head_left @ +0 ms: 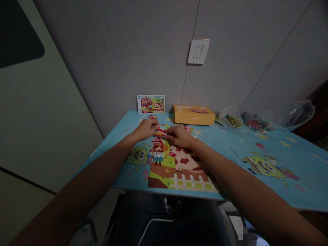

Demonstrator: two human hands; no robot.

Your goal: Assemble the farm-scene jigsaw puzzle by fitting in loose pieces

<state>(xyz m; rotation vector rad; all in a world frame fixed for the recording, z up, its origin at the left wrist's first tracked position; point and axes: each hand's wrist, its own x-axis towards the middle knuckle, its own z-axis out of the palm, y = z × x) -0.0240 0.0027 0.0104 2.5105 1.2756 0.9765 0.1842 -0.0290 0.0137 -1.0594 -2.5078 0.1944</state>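
A partly assembled jigsaw puzzle lies flat on the blue table, showing a farmer, a spotted cow and a white fence. Above the farmer's hat, a puzzle piece with a red and white roof is between my two hands. My left hand is closed, its fingertips gripping the piece's upper left side. From the right, my right hand pinches its other edge with thumb and fingers. Loose pieces lie just beyond the hands, including one with a red pattern; others are partly covered by my right hand.
A picture card of the farm scene leans against the wall. Right of it sits a yellow box, then clear plastic bags with pieces inside. Cartoon prints cover the tabletop. A white cable hangs below the table's front edge.
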